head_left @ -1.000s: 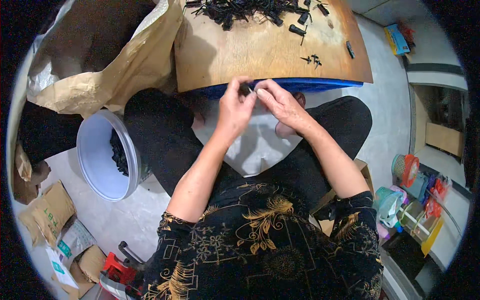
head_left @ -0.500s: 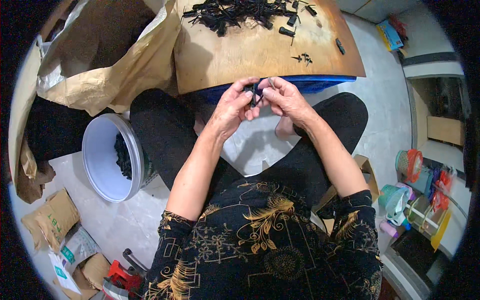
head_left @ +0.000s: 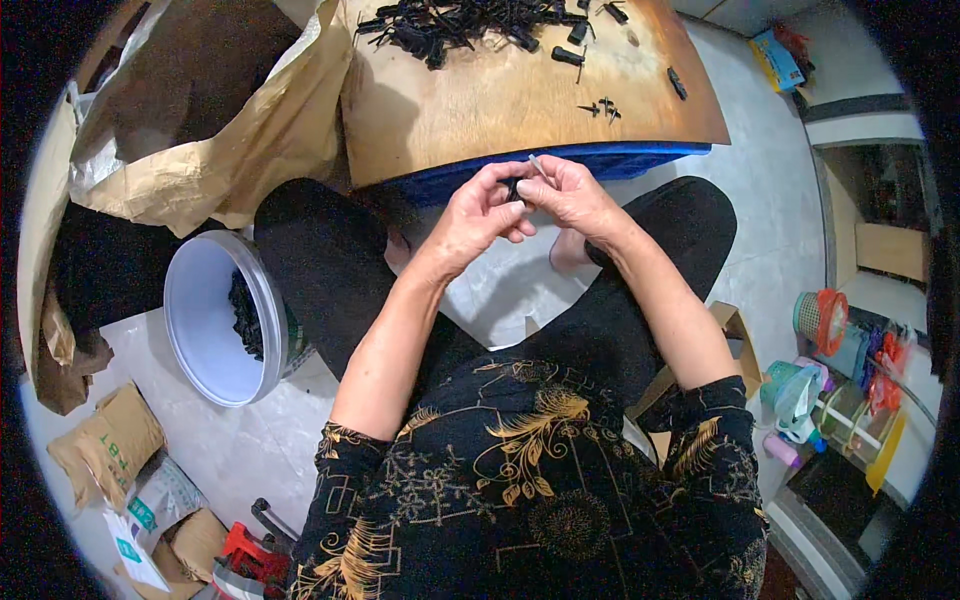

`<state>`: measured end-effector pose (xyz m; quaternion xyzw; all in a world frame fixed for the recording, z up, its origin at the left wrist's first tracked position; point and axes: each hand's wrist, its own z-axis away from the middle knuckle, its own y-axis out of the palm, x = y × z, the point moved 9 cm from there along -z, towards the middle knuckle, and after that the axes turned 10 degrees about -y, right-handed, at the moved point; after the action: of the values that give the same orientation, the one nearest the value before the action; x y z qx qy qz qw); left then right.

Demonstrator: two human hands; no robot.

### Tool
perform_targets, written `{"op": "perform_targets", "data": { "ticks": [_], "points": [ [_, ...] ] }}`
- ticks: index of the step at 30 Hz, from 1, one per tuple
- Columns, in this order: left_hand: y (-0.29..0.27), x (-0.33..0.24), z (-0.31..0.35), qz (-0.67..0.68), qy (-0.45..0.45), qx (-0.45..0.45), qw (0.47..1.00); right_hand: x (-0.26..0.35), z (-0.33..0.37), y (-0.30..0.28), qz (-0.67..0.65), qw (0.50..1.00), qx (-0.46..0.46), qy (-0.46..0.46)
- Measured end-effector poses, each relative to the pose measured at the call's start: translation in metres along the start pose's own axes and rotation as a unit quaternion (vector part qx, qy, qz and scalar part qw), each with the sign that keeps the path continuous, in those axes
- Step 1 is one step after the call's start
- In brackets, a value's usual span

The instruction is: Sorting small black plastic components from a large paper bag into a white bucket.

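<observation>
Both my hands meet just in front of the wooden board's near edge. My left hand (head_left: 472,220) is closed around a small black plastic part (head_left: 514,188), mostly hidden by the fingers. My right hand (head_left: 580,203) presses against the same part and pinches a thin grey metal strip (head_left: 541,169), whose end sticks up past the fingers; its kind I cannot make out. On the board (head_left: 450,125), a heap of similar black plastic parts (head_left: 430,40) lies at the far side. Several loose ones, including a single black part (head_left: 568,55), are scattered to its right.
A white bucket (head_left: 205,340) with black pieces inside lies tipped beside my left leg. Behind it, a big open paper sack (head_left: 250,160) leans by the board. Brown packages (head_left: 112,440) are at lower left, baskets and bags (head_left: 800,390) at right.
My hands have closed in tighter, and the black part between them is now more covered. The grey strip's tip has tilted to the left.
</observation>
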<state>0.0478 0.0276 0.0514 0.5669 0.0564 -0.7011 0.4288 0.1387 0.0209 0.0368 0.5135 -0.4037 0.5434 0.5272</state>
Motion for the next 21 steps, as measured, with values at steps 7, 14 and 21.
{"op": "perform_targets", "data": {
  "ticks": [7, 14, 21],
  "points": [
    [-0.02, 0.002, -0.001, -0.068, 0.035, -0.121, 0.99, 0.005, 0.005, 0.011, -0.012, 0.995, -0.037, 0.088],
    [-0.029, 0.004, -0.002, -0.061, 0.031, -0.156, 0.985, -0.008, 0.004, 0.021, -0.016, 0.997, -0.006, 0.077],
    [-0.028, 0.001, -0.003, -0.052, 0.061, -0.163, 0.983, -0.009, 0.002, 0.023, -0.049, 0.996, -0.014, 0.078]
  ]
}}
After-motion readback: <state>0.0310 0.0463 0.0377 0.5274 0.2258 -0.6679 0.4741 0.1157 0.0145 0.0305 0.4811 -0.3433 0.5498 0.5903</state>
